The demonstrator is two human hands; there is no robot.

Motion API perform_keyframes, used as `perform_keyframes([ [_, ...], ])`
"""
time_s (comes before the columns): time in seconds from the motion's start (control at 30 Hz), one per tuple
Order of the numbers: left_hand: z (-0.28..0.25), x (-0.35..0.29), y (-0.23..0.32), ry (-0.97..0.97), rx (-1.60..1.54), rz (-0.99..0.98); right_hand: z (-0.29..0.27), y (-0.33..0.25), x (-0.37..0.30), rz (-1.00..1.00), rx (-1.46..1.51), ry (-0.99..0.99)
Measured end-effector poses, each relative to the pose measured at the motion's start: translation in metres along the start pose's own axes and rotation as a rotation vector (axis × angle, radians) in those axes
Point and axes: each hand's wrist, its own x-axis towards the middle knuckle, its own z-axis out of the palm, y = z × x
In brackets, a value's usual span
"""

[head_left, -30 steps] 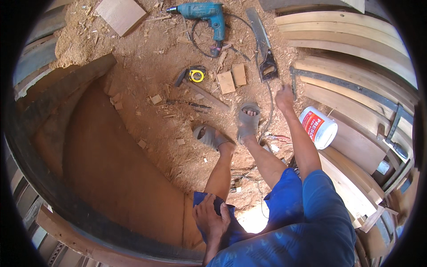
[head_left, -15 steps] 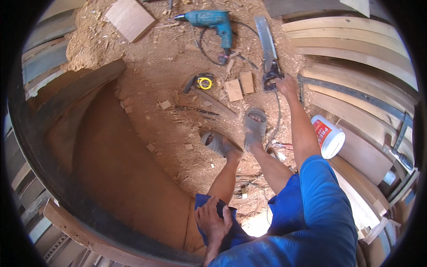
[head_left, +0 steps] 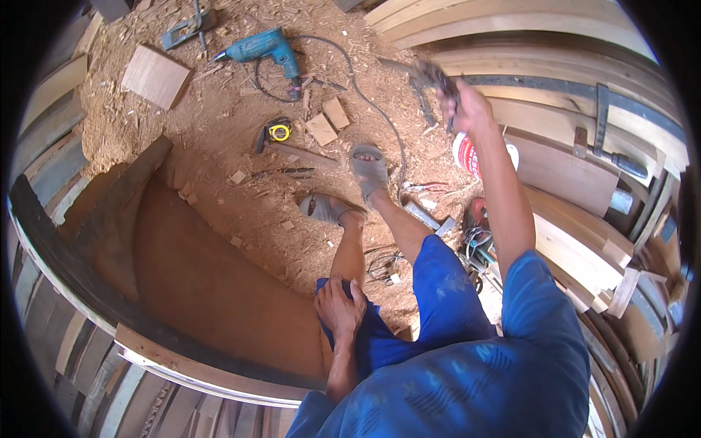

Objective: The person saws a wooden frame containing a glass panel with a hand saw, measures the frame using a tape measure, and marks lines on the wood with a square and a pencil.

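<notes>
My right hand, arm stretched out to the right, is closed round the dark handle of a handsaw; motion smears the saw, and most of its blade is hard to make out. My left hand lies on my left leg, fingers spread on the blue shorts, holding nothing. Below the right hand, partly behind the forearm, stands or leans a white bucket with a red label. Small wood blocks and a yellow-faced tape measure lie on the floor left of the saw.
A teal drill with its cord, a hammer, a clamp and a square board lie among wood shavings. A large curved wooden piece fills the left. Stacked planks line the right, with red-handled pliers nearby.
My right hand has lifted the handsaw from the floor and swung it, now blurred. The head view has shifted, so floor things appear farther left. My left hand stays on the leg.
</notes>
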Motion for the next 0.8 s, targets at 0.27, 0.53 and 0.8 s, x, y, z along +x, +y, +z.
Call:
perform_keyframes([
  [0.27, 0.016, -0.003, 0.002, -0.018, 0.065, 0.003, -0.018, -0.013, -0.026, -0.271, 0.039, 0.092],
  [0.53, 0.02, -0.008, -0.001, 0.0, 0.029, 0.037, -0.225, 0.204, -0.068, 0.13, -1.475, 0.282],
  [0.8, 0.006, 0.006, 0.008, -0.052, -0.091, 0.11, -0.162, 0.268, -0.006, 0.105, -1.725, 0.002],
])
